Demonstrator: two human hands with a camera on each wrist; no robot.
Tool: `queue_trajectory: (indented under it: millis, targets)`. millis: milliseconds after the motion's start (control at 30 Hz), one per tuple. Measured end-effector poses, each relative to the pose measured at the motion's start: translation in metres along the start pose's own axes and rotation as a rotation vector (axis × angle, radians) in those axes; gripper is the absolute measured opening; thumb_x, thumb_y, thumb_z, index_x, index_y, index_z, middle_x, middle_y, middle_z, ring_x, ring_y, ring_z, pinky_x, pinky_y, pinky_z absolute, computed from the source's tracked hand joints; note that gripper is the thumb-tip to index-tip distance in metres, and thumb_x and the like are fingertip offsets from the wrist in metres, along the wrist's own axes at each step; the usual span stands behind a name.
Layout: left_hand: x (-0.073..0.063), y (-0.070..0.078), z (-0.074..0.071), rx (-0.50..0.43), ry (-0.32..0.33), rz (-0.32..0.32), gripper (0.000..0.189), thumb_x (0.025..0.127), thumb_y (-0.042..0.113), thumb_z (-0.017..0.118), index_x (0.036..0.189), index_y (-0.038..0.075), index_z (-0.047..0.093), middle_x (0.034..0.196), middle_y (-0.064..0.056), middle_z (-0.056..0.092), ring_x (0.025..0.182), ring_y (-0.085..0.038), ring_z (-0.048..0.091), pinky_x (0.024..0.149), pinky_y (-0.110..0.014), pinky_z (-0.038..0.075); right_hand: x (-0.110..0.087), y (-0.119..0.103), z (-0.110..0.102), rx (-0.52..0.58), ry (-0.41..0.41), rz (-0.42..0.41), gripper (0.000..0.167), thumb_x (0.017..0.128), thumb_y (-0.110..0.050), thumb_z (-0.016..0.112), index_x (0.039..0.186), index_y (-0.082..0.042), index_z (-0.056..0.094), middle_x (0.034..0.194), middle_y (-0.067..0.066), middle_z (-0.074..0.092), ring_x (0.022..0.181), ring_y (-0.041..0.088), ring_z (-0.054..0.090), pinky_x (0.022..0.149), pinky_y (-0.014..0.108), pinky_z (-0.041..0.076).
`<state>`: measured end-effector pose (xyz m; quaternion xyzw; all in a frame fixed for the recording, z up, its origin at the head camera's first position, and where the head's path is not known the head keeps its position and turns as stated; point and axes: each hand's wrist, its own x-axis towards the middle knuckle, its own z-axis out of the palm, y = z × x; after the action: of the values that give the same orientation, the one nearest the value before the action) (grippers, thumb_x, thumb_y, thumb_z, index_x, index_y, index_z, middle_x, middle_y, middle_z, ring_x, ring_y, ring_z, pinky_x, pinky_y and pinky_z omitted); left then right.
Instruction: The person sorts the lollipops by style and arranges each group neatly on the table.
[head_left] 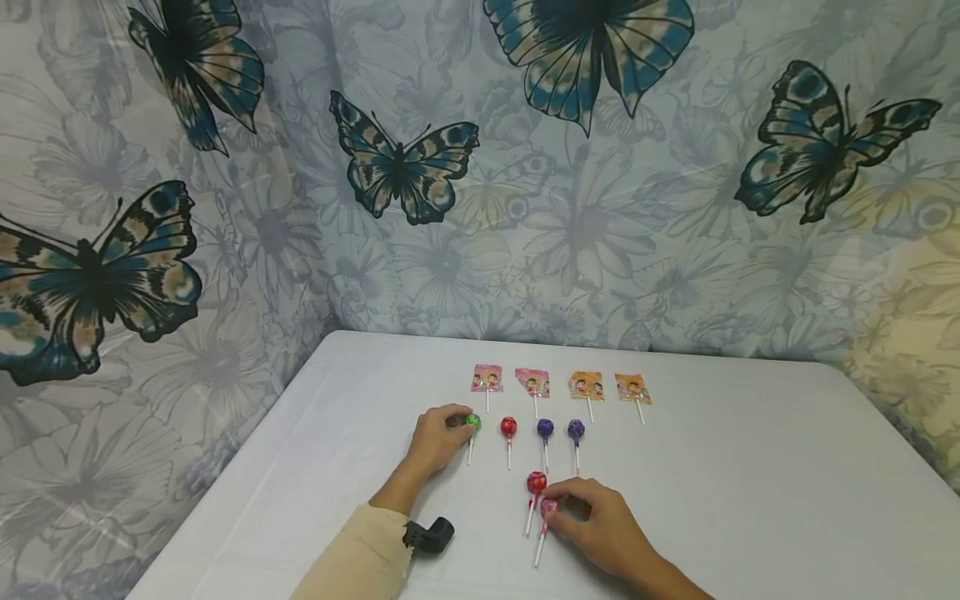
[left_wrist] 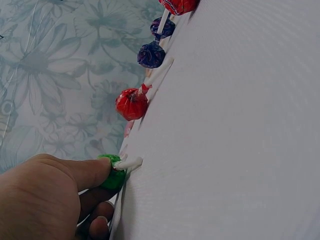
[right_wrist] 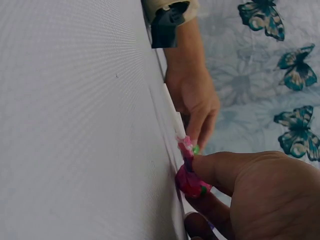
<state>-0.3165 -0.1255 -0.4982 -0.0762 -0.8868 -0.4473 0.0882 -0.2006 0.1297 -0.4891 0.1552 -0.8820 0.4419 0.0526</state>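
My left hand (head_left: 440, 439) pinches the head of a green lollipop (head_left: 473, 422) between thumb and fingers, at the left end of a row. To its right lie a red lollipop (head_left: 508, 427) and two purple lollipops, one (head_left: 545, 428) beside the other (head_left: 576, 429). Closer to me, my right hand (head_left: 600, 525) pinches a pink lollipop (right_wrist: 189, 181) by its wrapped head. Just beside that one, another red lollipop (head_left: 536, 482) lies on the white table, its stick pointing toward me.
Behind the row lie flat-wrapped lollipops, two in pink wrappers (head_left: 487, 379) and two in orange wrappers (head_left: 587, 386). The white tabletop (head_left: 750, 483) meets a butterfly-print cloth (head_left: 585, 233) at the back and left. A black wrist device (head_left: 430, 536) sits at the left sleeve.
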Motion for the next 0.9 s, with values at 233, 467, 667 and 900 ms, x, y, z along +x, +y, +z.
queue_trajectory:
  millis: [233,467,667,900]
  targets:
    - [-0.0003,-0.0007,-0.0003,-0.002,-0.001,0.001,0.023,0.084,0.012,0.074,0.107,0.010,0.072,0.096,-0.001,0.066,0.092,-0.020,0.059,0.082,-0.042,0.047,-0.0007,-0.0009,-0.0011,0.043,0.021,0.023,0.019,0.080,-0.011,0.079,0.094,-0.023,0.073,0.084,-0.014,0.062,0.078,0.009,0.055,0.072,0.027,0.047]
    - [-0.0010,-0.0015,-0.0012,0.001,0.003,0.013,0.024,0.084,0.012,0.074,0.108,0.009,0.072,0.097,-0.001,0.067,0.093,-0.020,0.059,0.083,-0.042,0.047,0.0001,-0.0003,-0.0024,0.086,0.074,-0.036,0.024,0.078,-0.002,0.077,0.095,-0.018,0.073,0.086,-0.014,0.064,0.076,0.010,0.056,0.069,0.027,0.048]
    - [-0.0014,-0.0015,-0.0013,-0.004,-0.003,0.010,0.024,0.084,0.012,0.074,0.108,0.009,0.072,0.097,-0.002,0.066,0.093,-0.021,0.059,0.083,-0.043,0.047,-0.0005,0.0004,-0.0034,0.137,0.085,-0.110,0.020,0.080,-0.002,0.076,0.097,-0.013,0.073,0.088,-0.011,0.065,0.077,0.009,0.059,0.068,0.026,0.051]
    - [-0.0012,-0.0001,-0.0006,-0.012,-0.004,0.005,0.025,0.084,0.012,0.074,0.108,0.009,0.072,0.098,-0.002,0.067,0.094,-0.021,0.059,0.083,-0.043,0.047,0.0001,-0.0001,-0.0067,0.147,0.108,-0.142,0.022,0.081,-0.003,0.076,0.101,-0.012,0.072,0.091,-0.011,0.065,0.079,0.009,0.059,0.068,0.025,0.051]
